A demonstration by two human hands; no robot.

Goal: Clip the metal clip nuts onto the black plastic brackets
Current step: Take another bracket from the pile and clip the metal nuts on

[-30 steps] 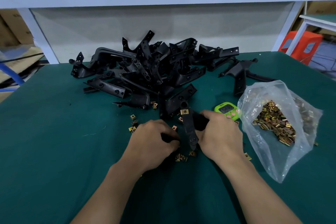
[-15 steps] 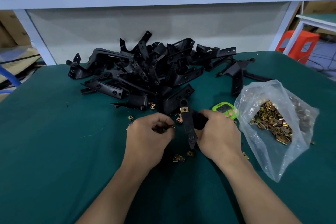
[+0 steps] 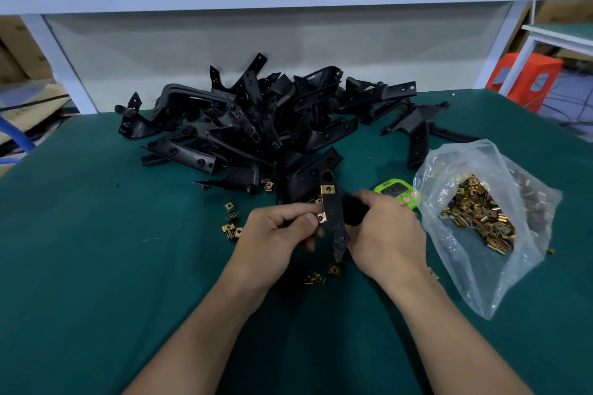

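Note:
My right hand [image 3: 386,234] grips a black plastic bracket [image 3: 333,218] held upright over the green table. One brass clip nut [image 3: 328,189] sits clipped near the bracket's top end. My left hand [image 3: 279,234] pinches a second clip nut [image 3: 321,217] between thumb and fingers against the bracket's left edge, about halfway down. A large pile of black brackets [image 3: 256,125] lies behind the hands. Loose clip nuts [image 3: 231,228] are scattered on the cloth to the left, and a few more loose nuts [image 3: 316,277] lie below the hands.
A clear plastic bag [image 3: 481,218] full of brass clip nuts lies open at the right. A green digital timer [image 3: 396,191] sits between the bag and my right hand. One separate bracket [image 3: 417,135] lies at the back right. A white shelf frame stands behind the table.
My left hand lifted off the table with a clip nut and brought it to the bracket's left edge. My right hand kept the bracket upright in nearly the same place.

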